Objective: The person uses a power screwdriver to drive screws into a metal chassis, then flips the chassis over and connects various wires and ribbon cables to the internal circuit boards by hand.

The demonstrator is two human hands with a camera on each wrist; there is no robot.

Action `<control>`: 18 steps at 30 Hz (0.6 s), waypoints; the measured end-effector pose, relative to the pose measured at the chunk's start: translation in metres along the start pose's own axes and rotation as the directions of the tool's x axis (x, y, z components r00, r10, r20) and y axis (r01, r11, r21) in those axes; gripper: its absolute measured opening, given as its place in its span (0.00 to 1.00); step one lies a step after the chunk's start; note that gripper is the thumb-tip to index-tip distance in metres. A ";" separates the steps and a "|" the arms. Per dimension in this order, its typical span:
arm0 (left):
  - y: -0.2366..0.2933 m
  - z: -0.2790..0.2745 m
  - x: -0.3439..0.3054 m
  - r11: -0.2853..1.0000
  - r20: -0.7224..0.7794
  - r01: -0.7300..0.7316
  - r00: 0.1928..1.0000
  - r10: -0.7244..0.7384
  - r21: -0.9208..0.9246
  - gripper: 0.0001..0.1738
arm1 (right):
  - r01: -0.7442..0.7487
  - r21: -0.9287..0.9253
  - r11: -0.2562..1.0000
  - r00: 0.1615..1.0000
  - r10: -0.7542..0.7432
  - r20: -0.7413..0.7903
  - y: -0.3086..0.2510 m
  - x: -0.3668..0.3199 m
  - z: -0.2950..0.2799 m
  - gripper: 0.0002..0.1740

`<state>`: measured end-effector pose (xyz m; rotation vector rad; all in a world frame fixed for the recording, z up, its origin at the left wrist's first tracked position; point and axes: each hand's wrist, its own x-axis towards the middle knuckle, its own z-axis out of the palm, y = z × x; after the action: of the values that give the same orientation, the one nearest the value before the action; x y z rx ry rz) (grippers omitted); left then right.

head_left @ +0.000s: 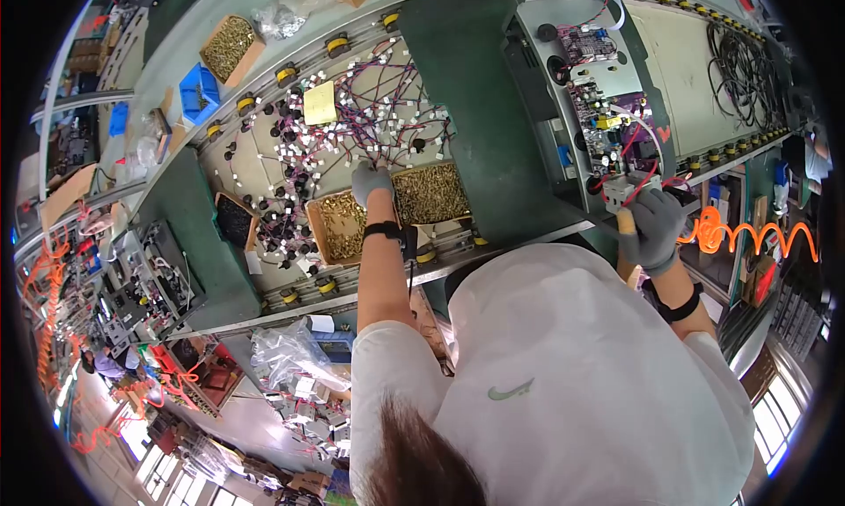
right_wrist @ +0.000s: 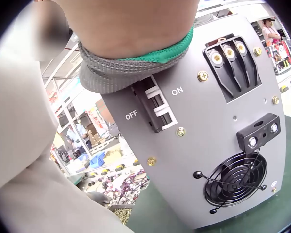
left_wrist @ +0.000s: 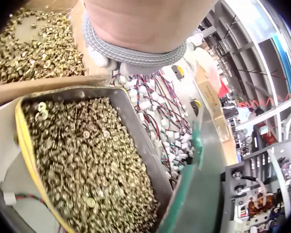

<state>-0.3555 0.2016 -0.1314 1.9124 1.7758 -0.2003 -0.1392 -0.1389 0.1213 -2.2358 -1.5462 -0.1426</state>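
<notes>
My gloved left hand [head_left: 373, 185] reaches over the far side of two open boxes of small brass-coloured screws, at the near edge of a heap of wire harnesses [head_left: 378, 110]. One screw box [head_left: 313, 220] stands left of the forearm, the other box [left_wrist: 26, 138], yellow-rimmed, to its right. Its fingertips are mostly hidden, so I cannot tell what they hold. At the near panel [right_wrist: 203, 160] of an open grey machine, my gloved right hand [head_left: 656, 229] holds a pale grey circuit breaker [head_left: 629, 189] with red wires. An ON/OFF switch opening [right_wrist: 157, 109] shows below the cuff.
A fan grille [right_wrist: 235, 179] and a terminal recess [right_wrist: 233, 68] are on the panel. Black cables [head_left: 744, 79] lie beyond the machine. A blue bin [head_left: 199, 94] and a yellow note [head_left: 320, 103] lie at the back left. An orange coiled hose [head_left: 748, 233] hangs at right.
</notes>
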 end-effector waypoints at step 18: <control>-0.028 -0.092 0.022 0.185 0.411 0.379 0.893 0.185 -0.907 0.18 | 0.000 -0.014 1.000 1.000 0.000 0.022 0.001 0.001 -0.001 0.06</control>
<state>-0.4017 0.2640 -0.0701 0.6396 1.1211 0.4062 -0.1381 -0.1388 0.1222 -2.2555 -1.5615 -0.1299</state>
